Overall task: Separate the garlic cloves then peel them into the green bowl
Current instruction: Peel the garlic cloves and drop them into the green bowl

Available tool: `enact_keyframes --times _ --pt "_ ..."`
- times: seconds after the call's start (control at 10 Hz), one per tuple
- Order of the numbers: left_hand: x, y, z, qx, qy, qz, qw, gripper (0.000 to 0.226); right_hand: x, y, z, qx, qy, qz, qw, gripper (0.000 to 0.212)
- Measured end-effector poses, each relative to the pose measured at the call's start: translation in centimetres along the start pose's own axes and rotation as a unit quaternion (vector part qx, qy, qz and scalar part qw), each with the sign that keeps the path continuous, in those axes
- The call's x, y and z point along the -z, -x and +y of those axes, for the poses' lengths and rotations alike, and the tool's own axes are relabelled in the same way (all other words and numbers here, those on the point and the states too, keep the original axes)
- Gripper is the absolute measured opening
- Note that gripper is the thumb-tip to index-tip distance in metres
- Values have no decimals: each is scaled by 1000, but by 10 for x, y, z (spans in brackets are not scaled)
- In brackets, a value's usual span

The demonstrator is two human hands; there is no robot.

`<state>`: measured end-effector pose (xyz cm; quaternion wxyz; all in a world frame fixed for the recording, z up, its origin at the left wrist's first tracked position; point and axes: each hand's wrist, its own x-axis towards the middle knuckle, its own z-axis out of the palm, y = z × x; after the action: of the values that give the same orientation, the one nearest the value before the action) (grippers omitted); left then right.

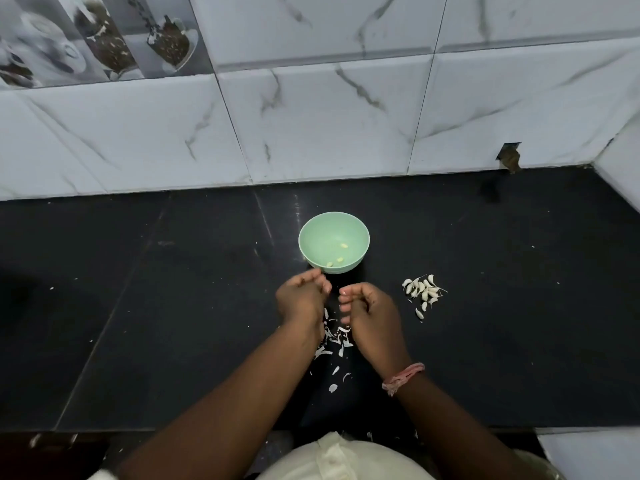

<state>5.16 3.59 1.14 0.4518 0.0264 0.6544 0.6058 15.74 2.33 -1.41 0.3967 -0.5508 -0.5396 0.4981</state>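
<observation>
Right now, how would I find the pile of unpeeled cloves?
Start at the green bowl on the black counter. Look right and nearer: the unpeeled cloves lie in a tight white cluster, plump and whole, unlike the flat skin scraps between the hands.

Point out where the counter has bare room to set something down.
Free: the dark counter left of the green bowl, and the stretch right of the unpeeled cloves. Crowded: peel scraps under the left hand and right hand.
</observation>
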Motion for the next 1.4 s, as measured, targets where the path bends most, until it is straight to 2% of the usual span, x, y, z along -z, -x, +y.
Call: enact_keyframes --times 0.1,0.2,0.3,0.4,0.5,0.6,0.7,0.8,0.9,1.0,1.1,1.2,1.3,1.4 --pt "17 18 -17 86 3 -40 995 27 -10 17 2 102 81 -43 991 38" --pt "27 31 -8 175 35 -120 977 46 -21 34 11 114 172 -170 964 58" --pt "37 33 5 116 56 -128 983 52 -19 28 23 94 299 -188 931 64" --pt "42 46 4 56 48 -150 986 49 -19 26 15 45 272 -138 951 52" --pt "37 63 -6 39 -8 -183 982 53 -27 32 -11 -72 93 -172 978 54" --pt "30 68 -14 39 -10 -203 978 56 -23 41 -21 -105 -108 -116 982 48" --pt "26 66 -22 58 35 -154 986 52 -30 54 -36 -70 -42 -121 989 42" --pt "25 79 -16 7 58 -144 988 49 -16 62 -40 22 7 -183 983 44" --pt "20 58 -4 80 32 -167 982 66 -11 53 -18 80 112 -174 975 49" --pt "20 61 5 148 16 -198 969 75 6 36 20 59 197 -163 965 56" --pt "21 60 4 127 -18 -171 977 49 18 26 26 -6 208 -72 976 57" --pt "14 64 3 158 -20 -176 971 43 14 36 8 44 127 -68 989 55" --pt "7 69 -7 176 29 -222 958 42 6 38 10 108 155 -139 972 55" --pt "13 67 -8 180 10 -223 958 27 18 16 24 60 209 -104 971 61"
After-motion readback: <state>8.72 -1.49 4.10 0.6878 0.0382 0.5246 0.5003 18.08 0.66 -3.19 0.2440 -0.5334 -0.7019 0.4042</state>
